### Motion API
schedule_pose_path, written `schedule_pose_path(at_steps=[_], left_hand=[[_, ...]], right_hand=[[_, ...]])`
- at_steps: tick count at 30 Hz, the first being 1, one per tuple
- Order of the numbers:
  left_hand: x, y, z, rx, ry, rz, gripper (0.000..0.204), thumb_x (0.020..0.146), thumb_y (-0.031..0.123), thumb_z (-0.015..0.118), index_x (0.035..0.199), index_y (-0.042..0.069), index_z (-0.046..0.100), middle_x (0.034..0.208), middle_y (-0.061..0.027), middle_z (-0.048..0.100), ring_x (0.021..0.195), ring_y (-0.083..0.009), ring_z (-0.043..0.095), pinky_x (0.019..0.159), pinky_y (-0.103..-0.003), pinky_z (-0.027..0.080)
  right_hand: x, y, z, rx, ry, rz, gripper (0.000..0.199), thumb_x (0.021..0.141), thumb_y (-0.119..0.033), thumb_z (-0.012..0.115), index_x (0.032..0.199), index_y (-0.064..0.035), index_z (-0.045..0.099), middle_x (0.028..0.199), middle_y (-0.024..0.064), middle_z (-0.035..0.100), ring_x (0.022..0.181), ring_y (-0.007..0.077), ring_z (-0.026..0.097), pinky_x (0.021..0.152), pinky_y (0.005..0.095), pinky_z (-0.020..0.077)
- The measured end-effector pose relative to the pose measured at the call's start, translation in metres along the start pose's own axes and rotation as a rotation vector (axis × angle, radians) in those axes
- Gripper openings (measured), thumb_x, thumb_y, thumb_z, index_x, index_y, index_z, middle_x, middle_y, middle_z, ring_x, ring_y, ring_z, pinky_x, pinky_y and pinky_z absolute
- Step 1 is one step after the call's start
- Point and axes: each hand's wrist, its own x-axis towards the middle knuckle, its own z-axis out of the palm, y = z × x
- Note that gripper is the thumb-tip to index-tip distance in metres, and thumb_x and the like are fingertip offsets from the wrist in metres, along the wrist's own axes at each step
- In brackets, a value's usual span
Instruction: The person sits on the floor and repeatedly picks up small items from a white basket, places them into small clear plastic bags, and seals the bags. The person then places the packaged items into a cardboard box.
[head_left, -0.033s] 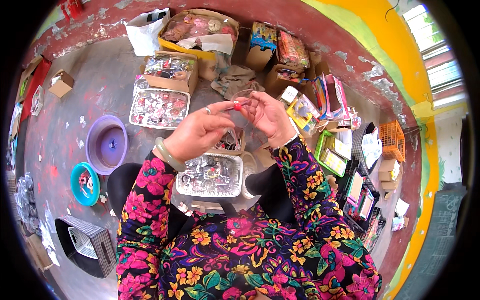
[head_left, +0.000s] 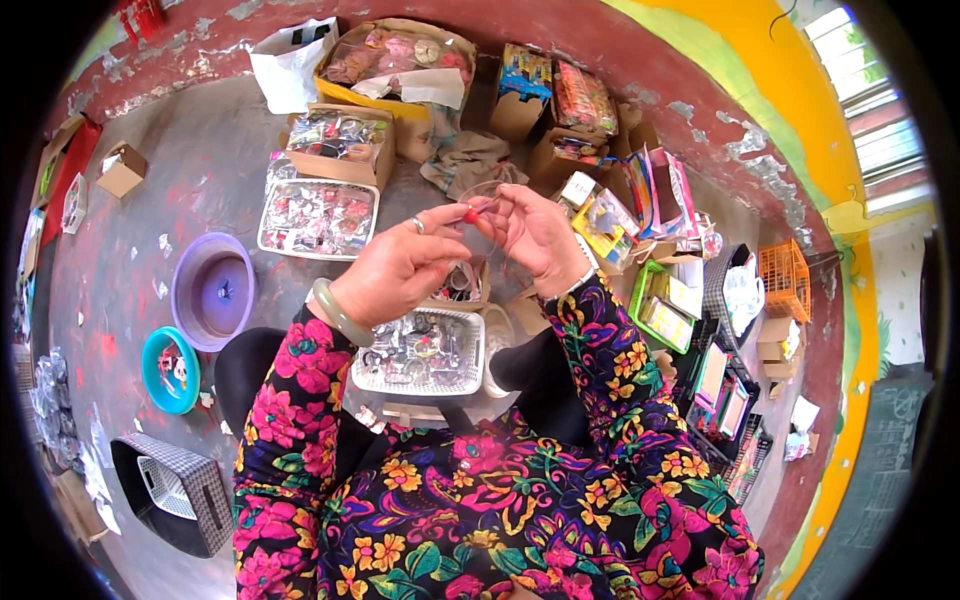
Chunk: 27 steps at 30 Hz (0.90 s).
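Note:
My left hand, with a ring and a pale bangle at the wrist, pinches a small round red bead-like piece between thumb and forefinger. Close beside it, my right hand has its fingertips closed on a thin, nearly clear cord. The cord curves in a loop about the fingertips and seems to join the red piece; the exact join is too small to tell. Both hands are raised in front of me, above a white basket of small wrapped items.
Beyond my left hand stand another white basket and a cardboard box of packets. On the left are a purple basin, a teal basin and a checked bin. Green tray, orange crate and boxes line the right.
The red piece has shifted slightly left and turned between my left fingertips. The cord loop below the fingers has changed shape a little. My arms stay nearly in place.

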Motion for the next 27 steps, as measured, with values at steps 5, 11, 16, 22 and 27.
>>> schedule_pose_path(at_steps=[5,11,16,22,27], left_hand=[[0.003,-0.008,0.004,0.162,0.022,-0.007,0.023,0.077,-0.006,0.05,0.095,0.0,0.063,0.127,-0.0189,0.045,0.117,-0.0273,0.046,0.091,-0.035,0.04],[0.003,-0.006,0.006,0.146,0.078,-0.09,0.024,0.077,-0.005,0.052,0.097,0.003,0.063,0.123,-0.0158,0.046,0.105,-0.024,0.051,0.085,-0.032,0.042],[0.004,-0.012,0.005,0.138,0.084,-0.084,0.025,0.076,-0.004,0.055,0.098,0.003,0.063,0.114,-0.0129,0.049,0.102,-0.0243,0.052,0.085,-0.032,0.042],[0.005,-0.011,0.004,0.222,0.081,-0.014,0.024,0.075,-0.003,0.055,0.097,0.003,0.062,0.109,-0.0123,0.05,0.099,-0.0261,0.052,0.086,-0.032,0.042],[0.003,-0.01,0.002,0.236,0.075,-0.062,0.022,0.076,-0.003,0.054,0.095,0.001,0.062,0.109,-0.0129,0.05,0.099,-0.0262,0.052,0.086,-0.033,0.042]], right_hand=[[-0.009,0.006,0.023,-0.107,0.027,-0.034,0.015,0.09,-0.014,0.044,0.094,0.0002,0.046,0.09,0.0175,0.059,0.08,0.0253,0.062,0.072,0.0339,0.0532],[-0.012,0.007,0.034,-0.332,0.061,-0.058,0.013,0.09,-0.012,0.044,0.096,-0.0009,0.042,0.087,0.0143,0.059,0.075,0.021,0.062,0.068,0.0298,0.0538],[-0.013,0.005,0.036,-0.447,0.047,-0.077,0.013,0.09,-0.012,0.044,0.096,-0.0003,0.041,0.086,0.0136,0.059,0.075,0.019,0.062,0.067,0.0281,0.0537],[-0.012,0.008,0.034,-0.494,0.07,-0.09,0.015,0.09,-0.013,0.046,0.097,-0.0006,0.043,0.087,0.0126,0.059,0.074,0.0173,0.062,0.065,0.0247,0.0527],[-0.014,0.006,0.034,-0.53,0.048,-0.04,0.018,0.087,-0.017,0.052,0.097,-0.0025,0.046,0.09,0.0107,0.059,0.076,0.0144,0.06,0.067,0.0244,0.0509]])
